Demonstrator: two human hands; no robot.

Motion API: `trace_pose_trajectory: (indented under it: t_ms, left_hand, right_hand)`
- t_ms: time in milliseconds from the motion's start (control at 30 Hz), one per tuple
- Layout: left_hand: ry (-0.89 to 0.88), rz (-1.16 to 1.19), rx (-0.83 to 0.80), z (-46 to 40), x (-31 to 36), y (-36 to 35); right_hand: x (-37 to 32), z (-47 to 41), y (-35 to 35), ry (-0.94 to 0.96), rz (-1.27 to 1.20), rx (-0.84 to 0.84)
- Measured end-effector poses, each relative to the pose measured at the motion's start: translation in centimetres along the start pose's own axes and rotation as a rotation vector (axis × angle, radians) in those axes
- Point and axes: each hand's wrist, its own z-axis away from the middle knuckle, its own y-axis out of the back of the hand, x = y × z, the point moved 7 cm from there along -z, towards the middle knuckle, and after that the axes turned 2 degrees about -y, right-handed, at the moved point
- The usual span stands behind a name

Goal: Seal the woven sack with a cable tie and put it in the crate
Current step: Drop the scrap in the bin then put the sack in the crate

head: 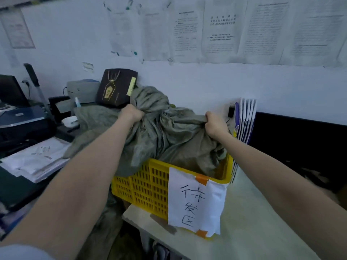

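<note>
Printer [20,121]: dark blue and black, at the far left of the cluttered surface, with a small white bowl [69,121] just to its right.
Paper stack [35,159]: white sheets lying in front of the printer, near the left forearm.
Dark box [117,88]: stands against the wall behind the sack, a gold emblem on its face.
Left hand [132,114]: grip clenched on a bunched fold of the woven sack [165,136] near its gathered top.
Woven sack: grey-green, crumpled, its lower part down inside the yellow crate [144,182], its upper part rising above the rim and spilling over the left edge.
Right hand [216,125]: grip clenched on the sack's right-hand fold, above the crate's far right corner.
Yellow crate: slotted plastic, sits on the pale surface [253,222]; a white paper sign [195,201] with handwritten characters is taped to its front with orange tape.
Folders [245,121]: white and purple, upright against the wall just right of the crate.
</note>
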Motion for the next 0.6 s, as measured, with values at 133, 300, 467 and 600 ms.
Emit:
trace_pose_trajectory:
  t_ms: [133,300,467,600]
  left_hand:
    - [0.087,0.086,0.061,0.4,-3.6,-3.9]
    - [0.216,0.473,0.276,-1.3,-4.1,-3.8]
    - [0.204,1.042,0.564,1.4,-1.8,-5.6]
    - [0.205,1.198,0.528,2.1,-1.0,-8.1]
  right_hand:
    - [1.5,1.6,-4.6,0.026,0.141,-0.201]
    - [2.6,1.4,-6.8,-0.007,0.089,-0.264]
    - [1.5,1.3,-6.5,0.069,-0.032,-0.075]
    - [1.9,1.5,-5.9,0.068,-0.167,0.022]
